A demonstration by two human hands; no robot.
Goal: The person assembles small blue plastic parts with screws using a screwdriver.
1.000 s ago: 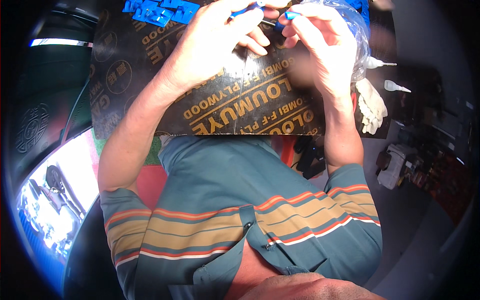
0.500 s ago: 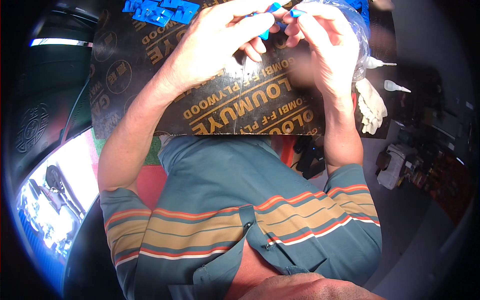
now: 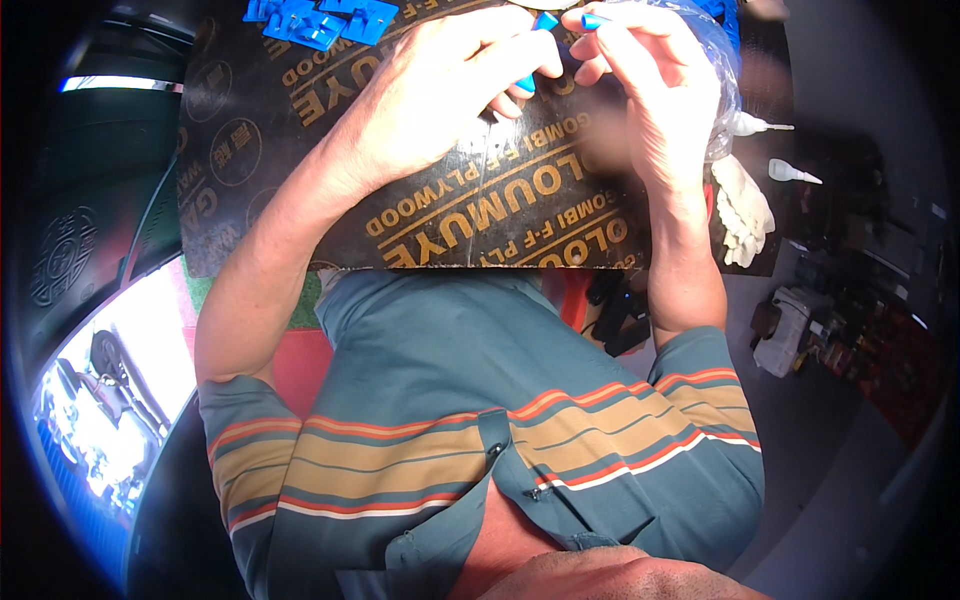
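My left hand [image 3: 450, 85] is closed around a blue plastic piece [image 3: 545, 20], which sticks out above the fingers. A bit of blue also shows below them; the rest is covered by the hand. To its right, my right hand [image 3: 662, 85] pinches a small blue plastic part [image 3: 594, 21] between thumb and fingertips. A narrow gap separates the two hands. Both are above the far part of a dark printed plywood board [image 3: 480, 215]. Strong light washes out the fingers.
Several blue plastic pieces [image 3: 318, 24] lie at the board's far left. A clear plastic bag [image 3: 722, 70] sits beyond my right hand. On the right are a whitish glove [image 3: 742, 215] and two small white nozzle bottles [image 3: 792, 172], [image 3: 748, 125].
My left hand has turned slightly and its fingers have curled more over the blue piece, hiding more of it. My right hand has barely moved, still pinching its small part.
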